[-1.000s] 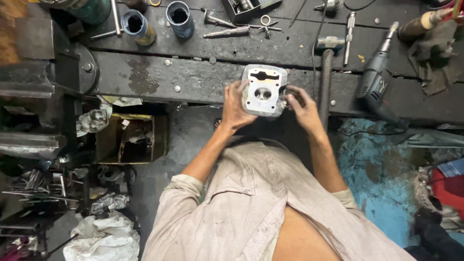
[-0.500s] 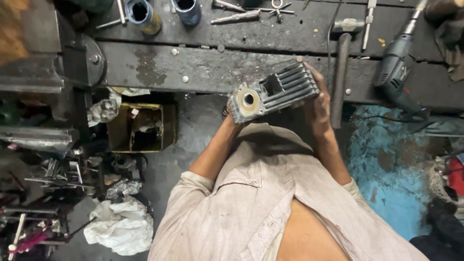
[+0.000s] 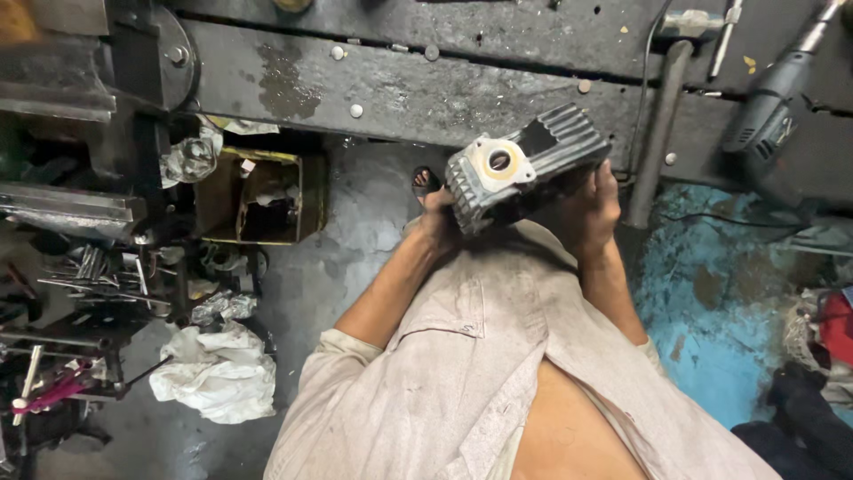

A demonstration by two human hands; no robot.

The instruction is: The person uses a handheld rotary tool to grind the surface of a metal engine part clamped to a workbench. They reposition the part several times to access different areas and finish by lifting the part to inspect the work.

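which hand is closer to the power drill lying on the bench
Right. The right hand grips the finned engine cylinder head on the side facing the power drill, though well apart from it. The left hand holds the part's far side, further from the drill.

Left hand [image 3: 435,218] mostly hidden behind the grey finned cast-metal engine block [image 3: 524,169]; only its heel shows, fingers not visible. Right hand [image 3: 591,209]: fingertips tucked under the block at 3 o'clock, grip pts can't be made out. Grey power drill [image 3: 764,111] at 2 o'clock cut off by top & right edges. Long dark-handled hammer [image 3: 662,116], head clipped at top edge. Red cloth [image 3: 835,324] at 4 o'clock cut by right edge.
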